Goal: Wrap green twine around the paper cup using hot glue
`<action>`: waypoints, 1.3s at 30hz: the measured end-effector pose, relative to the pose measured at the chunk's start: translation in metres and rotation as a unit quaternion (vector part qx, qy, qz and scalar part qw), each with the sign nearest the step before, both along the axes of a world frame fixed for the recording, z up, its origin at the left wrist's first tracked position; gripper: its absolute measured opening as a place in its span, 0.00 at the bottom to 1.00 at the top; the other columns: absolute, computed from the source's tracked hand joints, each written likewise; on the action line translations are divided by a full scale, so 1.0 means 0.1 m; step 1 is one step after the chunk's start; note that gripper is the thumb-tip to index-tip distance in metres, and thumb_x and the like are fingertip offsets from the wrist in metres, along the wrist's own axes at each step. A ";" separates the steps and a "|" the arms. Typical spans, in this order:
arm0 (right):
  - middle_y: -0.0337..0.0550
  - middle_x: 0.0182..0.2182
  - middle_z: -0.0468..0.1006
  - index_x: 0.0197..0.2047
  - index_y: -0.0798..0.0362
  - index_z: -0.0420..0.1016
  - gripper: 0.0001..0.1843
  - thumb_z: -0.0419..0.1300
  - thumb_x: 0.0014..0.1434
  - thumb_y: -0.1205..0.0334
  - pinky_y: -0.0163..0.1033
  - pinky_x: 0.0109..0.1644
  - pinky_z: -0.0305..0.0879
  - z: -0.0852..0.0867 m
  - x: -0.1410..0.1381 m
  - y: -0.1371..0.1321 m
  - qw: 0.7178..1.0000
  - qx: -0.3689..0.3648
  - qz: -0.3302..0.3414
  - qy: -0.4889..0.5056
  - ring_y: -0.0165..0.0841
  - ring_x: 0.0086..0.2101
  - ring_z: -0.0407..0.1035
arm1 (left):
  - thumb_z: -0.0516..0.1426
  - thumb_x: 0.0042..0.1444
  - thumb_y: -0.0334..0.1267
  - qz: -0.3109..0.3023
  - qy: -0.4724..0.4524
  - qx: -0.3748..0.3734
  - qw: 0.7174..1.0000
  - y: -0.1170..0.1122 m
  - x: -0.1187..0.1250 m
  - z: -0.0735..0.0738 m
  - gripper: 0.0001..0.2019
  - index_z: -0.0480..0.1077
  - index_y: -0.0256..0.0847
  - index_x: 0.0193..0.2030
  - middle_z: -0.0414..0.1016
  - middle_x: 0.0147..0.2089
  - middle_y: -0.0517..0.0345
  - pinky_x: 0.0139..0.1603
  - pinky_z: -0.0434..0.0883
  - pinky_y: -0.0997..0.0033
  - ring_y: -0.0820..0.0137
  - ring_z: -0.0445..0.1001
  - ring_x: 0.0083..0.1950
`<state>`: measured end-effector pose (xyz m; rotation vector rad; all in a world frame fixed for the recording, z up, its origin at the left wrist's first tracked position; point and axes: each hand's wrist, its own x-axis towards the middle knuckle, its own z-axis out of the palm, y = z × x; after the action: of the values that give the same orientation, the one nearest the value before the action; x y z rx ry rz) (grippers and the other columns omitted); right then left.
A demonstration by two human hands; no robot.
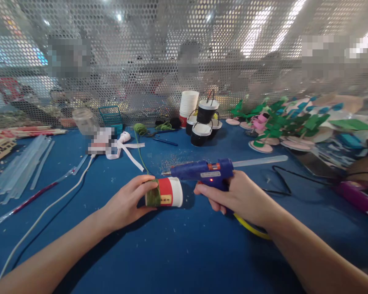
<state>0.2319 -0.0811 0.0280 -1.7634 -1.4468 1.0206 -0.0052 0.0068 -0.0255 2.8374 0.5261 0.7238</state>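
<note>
My left hand point(129, 201) grips a red and white paper cup point(171, 191) lying on its side, its rim toward the right. Green yarn point(153, 195) is wound around the cup's base end, under my fingers. From there a strand runs back to a green yarn ball point(140, 129). In my right hand point(237, 197) is a blue hot glue gun point(199, 169), with a small red light lit on its side. Its nozzle points left, just above the cup and near the wound yarn. A clear glue stick point(260, 161) sticks out of its back.
Clear glue sticks point(21, 165) lie at left beside a white cable point(53, 204). Black-wrapped cups with handles point(200, 134) and a stack of paper cups point(188, 107) stand at the back. Green paper plants point(272, 126) fill the back right. A perforated metal screen point(159, 61) rises behind.
</note>
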 end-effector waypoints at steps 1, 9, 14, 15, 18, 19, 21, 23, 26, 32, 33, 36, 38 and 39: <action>0.36 0.12 0.67 0.21 0.54 0.68 0.14 0.58 0.49 0.52 0.30 0.17 0.60 0.00 0.00 -0.01 1.000 -0.010 0.001 -0.008 0.25 0.14 0.60 | 0.58 0.51 0.33 0.001 0.000 -0.001 1.000 0.00 0.00 -0.01 0.22 0.55 0.40 0.51 0.64 0.51 0.44 0.47 0.73 0.59 0.61 0.68 0.52; 0.35 0.09 0.65 0.15 0.52 0.63 0.15 0.58 0.47 0.54 0.31 0.15 0.56 0.00 -0.07 -0.07 0.998 0.012 0.007 -0.061 0.26 0.12 0.58 | 0.59 0.50 0.34 0.010 -0.024 -0.017 1.000 0.01 0.00 -0.03 0.23 0.56 0.39 0.51 0.66 0.51 0.44 0.50 0.71 0.57 0.60 0.68 0.53; 0.34 0.09 0.65 0.16 0.51 0.63 0.14 0.57 0.49 0.56 0.33 0.15 0.54 -0.04 -0.06 -0.06 0.991 0.061 0.045 -0.113 0.26 0.12 0.58 | 0.60 0.49 0.33 0.016 -0.031 -0.026 0.999 0.00 0.00 -0.03 0.23 0.56 0.40 0.51 0.66 0.51 0.45 0.50 0.71 0.58 0.60 0.68 0.54; 0.34 0.09 0.65 0.16 0.50 0.63 0.14 0.56 0.49 0.56 0.33 0.15 0.54 -0.05 -0.06 -0.06 0.988 0.068 0.051 -0.126 0.27 0.12 0.59 | 0.60 0.49 0.33 0.016 -0.032 -0.027 0.999 0.00 0.00 -0.03 0.23 0.56 0.40 0.51 0.66 0.51 0.45 0.51 0.71 0.58 0.60 0.67 0.54; 0.34 0.09 0.65 0.15 0.50 0.62 0.15 0.56 0.49 0.55 0.34 0.16 0.55 -0.06 -0.06 -0.07 0.983 0.072 0.052 -0.163 0.28 0.13 0.60 | 0.60 0.49 0.33 0.011 -0.027 -0.027 0.999 0.01 0.00 -0.03 0.24 0.56 0.39 0.51 0.66 0.51 0.45 0.51 0.70 0.57 0.60 0.67 0.54; 0.35 0.09 0.65 0.15 0.50 0.62 0.15 0.56 0.49 0.54 0.34 0.16 0.55 -0.06 -0.06 -0.07 0.981 0.068 0.049 -0.172 0.28 0.13 0.61 | 0.60 0.49 0.33 0.010 -0.024 -0.029 0.999 0.01 0.00 -0.03 0.24 0.56 0.39 0.51 0.66 0.51 0.45 0.51 0.70 0.57 0.60 0.67 0.54; 0.35 0.09 0.65 0.16 0.50 0.63 0.15 0.55 0.49 0.53 0.34 0.16 0.54 -0.06 -0.06 -0.09 0.980 0.065 0.044 -0.181 0.29 0.13 0.60 | 0.60 0.49 0.33 0.010 -0.018 -0.032 0.999 0.00 0.00 -0.02 0.24 0.56 0.40 0.51 0.65 0.51 0.45 0.51 0.70 0.57 0.60 0.67 0.54; 0.34 0.09 0.64 0.17 0.50 0.64 0.14 0.55 0.49 0.54 0.35 0.16 0.54 -0.05 -0.06 -0.10 0.980 0.073 0.050 -0.179 0.29 0.13 0.60 | 0.60 0.49 0.32 0.014 -0.018 -0.034 0.999 0.00 0.00 -0.01 0.24 0.56 0.40 0.51 0.65 0.51 0.45 0.51 0.70 0.57 0.60 0.67 0.54; 0.33 0.08 0.62 0.18 0.49 0.64 0.12 0.55 0.50 0.56 0.36 0.18 0.55 -0.04 -0.07 -0.10 0.976 0.099 0.062 -0.181 0.30 0.14 0.59 | 0.60 0.49 0.32 0.009 -0.016 -0.027 0.999 0.00 0.00 -0.01 0.24 0.56 0.40 0.51 0.65 0.51 0.45 0.51 0.71 0.57 0.60 0.67 0.53; 0.37 0.12 0.63 0.17 0.49 0.62 0.12 0.54 0.49 0.57 0.38 0.22 0.57 -0.03 -0.08 -0.10 0.963 0.159 0.077 -0.203 0.33 0.19 0.62 | 0.59 0.50 0.34 0.003 -0.012 -0.018 1.000 0.01 -0.01 -0.03 0.23 0.55 0.42 0.52 0.65 0.51 0.47 0.50 0.71 0.56 0.60 0.67 0.53; 0.37 0.13 0.65 0.18 0.49 0.63 0.11 0.54 0.49 0.57 0.38 0.22 0.57 -0.02 -0.08 -0.10 0.963 0.163 0.081 -0.201 0.33 0.19 0.62 | 0.59 0.50 0.34 0.004 -0.015 -0.018 1.000 0.01 -0.01 -0.04 0.23 0.55 0.42 0.51 0.65 0.51 0.47 0.50 0.71 0.56 0.60 0.67 0.53; 0.38 0.17 0.70 0.22 0.50 0.67 0.09 0.54 0.50 0.57 0.38 0.23 0.58 -0.02 -0.06 -0.10 0.965 0.157 0.085 -0.193 0.32 0.19 0.63 | 0.59 0.51 0.34 0.005 -0.020 -0.014 1.000 0.01 0.00 -0.04 0.22 0.56 0.42 0.51 0.65 0.51 0.47 0.50 0.71 0.56 0.60 0.67 0.53; 0.38 0.18 0.70 0.23 0.50 0.67 0.09 0.54 0.51 0.57 0.38 0.24 0.59 -0.03 -0.05 -0.11 0.960 0.165 0.097 -0.203 0.32 0.19 0.63 | 0.59 0.51 0.34 -0.002 -0.015 -0.009 1.000 0.01 0.00 -0.04 0.22 0.55 0.41 0.51 0.65 0.51 0.46 0.49 0.71 0.56 0.60 0.67 0.53; 0.39 0.18 0.71 0.23 0.50 0.67 0.09 0.53 0.52 0.57 0.38 0.26 0.59 -0.03 -0.05 -0.11 0.957 0.172 0.105 -0.209 0.33 0.20 0.63 | 0.58 0.52 0.34 -0.005 -0.011 -0.006 1.000 0.01 0.00 -0.03 0.21 0.55 0.41 0.51 0.65 0.51 0.46 0.49 0.71 0.56 0.60 0.67 0.52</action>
<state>0.2274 -0.0920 0.0249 -1.6497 -1.9728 0.4592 -0.0052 0.0079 -0.0288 2.8152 0.5096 0.7477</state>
